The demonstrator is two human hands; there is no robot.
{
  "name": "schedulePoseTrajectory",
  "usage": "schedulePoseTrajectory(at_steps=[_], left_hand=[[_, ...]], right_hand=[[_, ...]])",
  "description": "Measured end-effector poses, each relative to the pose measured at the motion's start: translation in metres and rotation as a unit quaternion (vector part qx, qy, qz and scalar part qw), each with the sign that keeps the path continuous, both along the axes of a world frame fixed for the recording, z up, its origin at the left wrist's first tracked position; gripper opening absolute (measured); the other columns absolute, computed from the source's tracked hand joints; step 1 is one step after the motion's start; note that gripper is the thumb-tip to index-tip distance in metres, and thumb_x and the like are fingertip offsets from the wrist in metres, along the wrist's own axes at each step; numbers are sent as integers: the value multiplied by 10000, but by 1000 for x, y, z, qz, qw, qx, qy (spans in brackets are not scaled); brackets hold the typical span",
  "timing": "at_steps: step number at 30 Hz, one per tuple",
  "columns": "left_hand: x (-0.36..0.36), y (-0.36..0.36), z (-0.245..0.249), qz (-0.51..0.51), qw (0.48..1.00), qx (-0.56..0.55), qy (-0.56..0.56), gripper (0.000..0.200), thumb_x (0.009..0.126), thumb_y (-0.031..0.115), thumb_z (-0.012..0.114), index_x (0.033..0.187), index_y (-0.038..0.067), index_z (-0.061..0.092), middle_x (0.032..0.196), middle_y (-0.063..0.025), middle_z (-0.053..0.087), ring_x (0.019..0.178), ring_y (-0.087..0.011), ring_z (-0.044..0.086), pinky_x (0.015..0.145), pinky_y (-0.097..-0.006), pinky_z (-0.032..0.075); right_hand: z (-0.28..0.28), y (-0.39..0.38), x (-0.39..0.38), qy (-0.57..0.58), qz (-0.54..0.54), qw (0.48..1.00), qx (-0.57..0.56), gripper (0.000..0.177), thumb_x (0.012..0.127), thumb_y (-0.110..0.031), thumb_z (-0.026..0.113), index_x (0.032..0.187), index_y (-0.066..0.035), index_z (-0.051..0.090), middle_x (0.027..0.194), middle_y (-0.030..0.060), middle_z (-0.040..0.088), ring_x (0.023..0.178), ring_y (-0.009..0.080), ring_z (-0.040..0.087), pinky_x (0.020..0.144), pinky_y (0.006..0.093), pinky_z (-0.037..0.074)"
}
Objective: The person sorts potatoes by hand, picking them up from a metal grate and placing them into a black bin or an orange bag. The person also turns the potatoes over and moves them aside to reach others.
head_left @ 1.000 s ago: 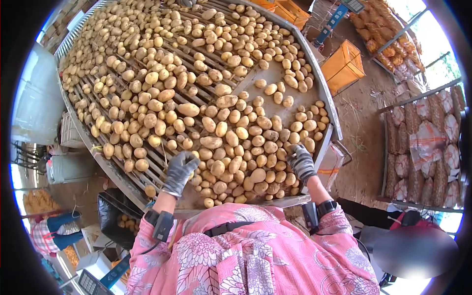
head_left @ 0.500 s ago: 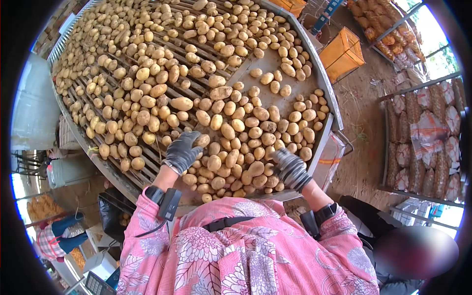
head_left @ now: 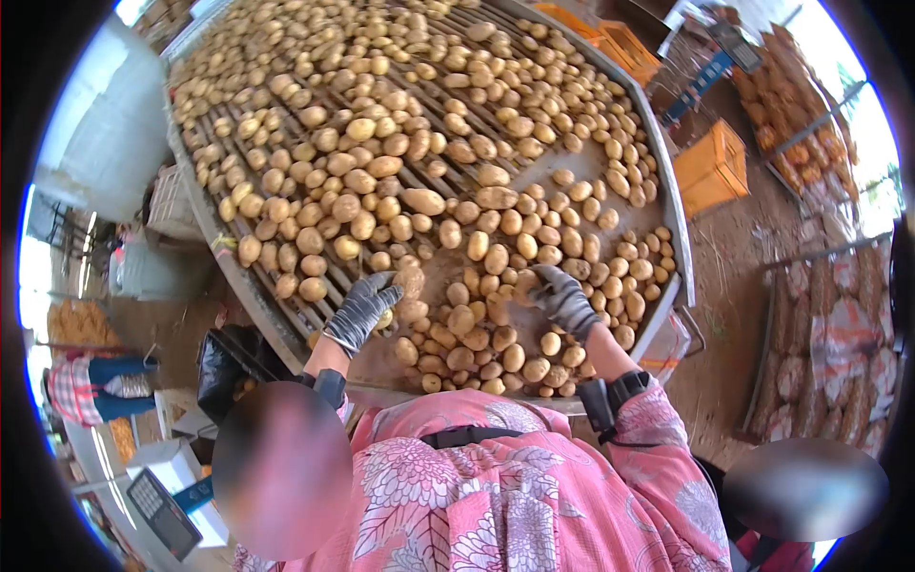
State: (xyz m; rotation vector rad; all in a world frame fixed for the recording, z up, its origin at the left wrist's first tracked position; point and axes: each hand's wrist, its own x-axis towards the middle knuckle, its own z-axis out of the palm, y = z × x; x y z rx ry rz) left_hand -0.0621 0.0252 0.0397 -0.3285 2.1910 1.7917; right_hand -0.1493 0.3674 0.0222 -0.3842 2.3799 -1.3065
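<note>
The step in hand appears to be hand-sorting: the gloved left hand (head_left: 360, 310), lower centre of the frame, has its fingers curled against the potatoes (head_left: 457, 324) on the slatted table (head_left: 381, 362), though whether it grips one cannot be told. The gloved right hand (head_left: 564, 300), just right of it, has its fingers closed over a single potato (head_left: 525, 288) in the same heap. The next move likely calls for lifting that potato clear without rolling its touching neighbours.

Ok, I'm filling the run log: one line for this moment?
left hand: gloved, on potatoes, grip unclear | right hand: gloved, on potatoes, grip unclear | table: potatoes all over
</note>
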Motion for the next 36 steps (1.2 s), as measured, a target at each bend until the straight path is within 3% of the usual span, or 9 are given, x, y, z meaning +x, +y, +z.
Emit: schedulePoseTrajectory(at_steps=[4,9,14,16,22,26,29,32,36], left_hand=[[23,3,25,136,959,216,-121,309,876,247,596,1084,20,564,858,-42,604,649,-124,572,552,-252,468],[30,18,14,157,934,303,-105,282,884,285,587,1007,32,562,746,-27,594,496,-122,556,409,-224,426],[8,55,53,19,941,325,-92,398,857,308,624,1121,17,556,827,-40,619,597,-116,584,511,-212,471],[-8,69,28,-33,981,183,58,442,834,311,654,1141,4,566,903,-51,638,765,-155,621,679,-263,514],[-18,90,55,-167,972,-162,39,506,775,294,711,1144,-21,568,1014,-142,653,957,-244,624,833,-335,493],[-13,91,57,-166,978,-122,37,430,803,282,682,1079,-34,592,1003,-155,655,924,-265,635,829,-338,491],[-2,62,21,9,983,178,-31,410,887,383,554,1069,17,581,893,-101,664,802,-233,646,668,-332,541],[2,48,38,257,811,478,-218,569,894,574,408,1093,63,558,955,-129,642,765,-228,652,556,-333,554],[18,24,16,157,765,604,-157,688,880,631,342,1160,36,545,1147,-205,573,986,-387,591,792,-499,520]], right_hand=[[11,10,6,-389,-86,867,-300,504,845,-203,610,1291,-52,433,1022,106,620,707,184,655,583,300,560],[23,-9,18,-472,-84,755,-448,482,827,-219,619,1241,-57,433,1103,143,576,944,311,623,738,519,552],[7,-40,18,-467,0,742,-480,520,799,-278,671,1212,-42,460,1101,125,579,979,275,607,815,457,533],[-21,-43,18,-355,29,820,-447,606,770,-301,704,1242,-23,447,1126,129,572,991,246,599,860,390,519],[35,-49,21,-484,92,702,-515,654,782,-196,686,1329,-15,377,1187,129,550,1061,237,565,890,375,494],[8,-44,31,-463,53,778,-423,616,765,-171,687,1294,-7,419,1167,130,563,1057,250,564,913,396,475],[4,-32,27,-479,21,725,-495,586,747,-194,694,1240,15,455,1099,138,591,1015,262,583,876,399,498],[21,-22,21,-455,-26,727,-514,575,751,-221,681,1229,0,452,1047,143,605,999,277,594,857,399,510],[13,-15,28,-447,-96,723,-518,633,741,-167,683,1290,-32,398,1157,130,550,1053,279,568,894,403,489]])
